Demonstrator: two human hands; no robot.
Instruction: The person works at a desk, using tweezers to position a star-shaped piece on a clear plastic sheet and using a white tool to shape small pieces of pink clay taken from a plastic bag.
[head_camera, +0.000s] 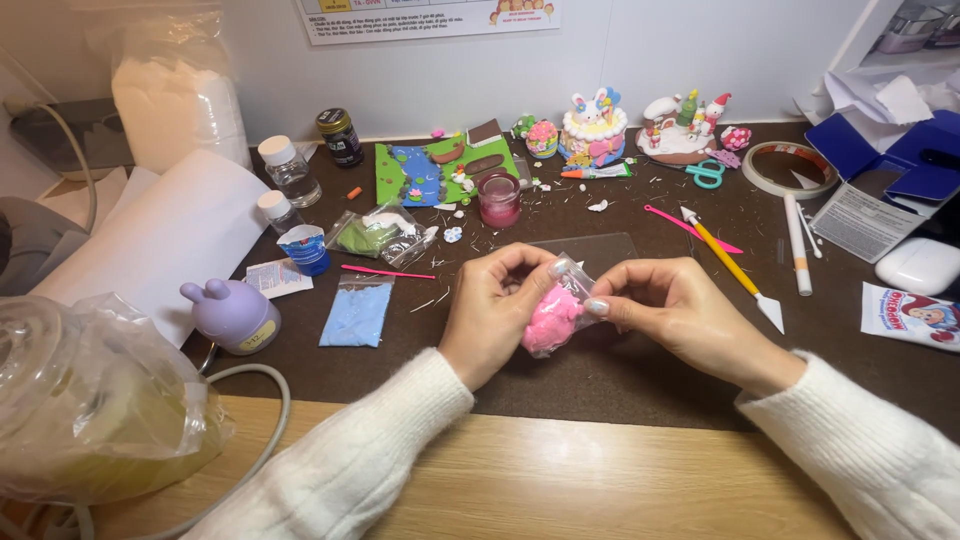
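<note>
Both hands meet over the dark mat (620, 370) on the bench (560, 490), and everything below is placed from the small clear bag of pink clay (553, 317) held between them. The left hand (492, 315) grips the bag's left side, fingers curled round it with the thumb on top. The right hand (672, 312) pinches the bag's upper right edge between thumb and fingertips (596, 307), so the plastic stands up in a small peak. The bag hangs just above the mat, in the middle of the bench.

Left of the bag lies a flat bag of blue clay (356, 312), and further left a purple rabbit-shaped figure (236, 315). Up and left of it sit a bag of green clay (380, 235) and a thin pink stick (385, 271). Straight behind it stands a small pink jar (499, 199), with a clear plastic sheet (590, 246) between. To its right lies a yellow-handled modelling knife (730, 266), and beyond that a white pen (797, 243). Far behind, by the wall, stand little clay cakes (594, 125).
</note>
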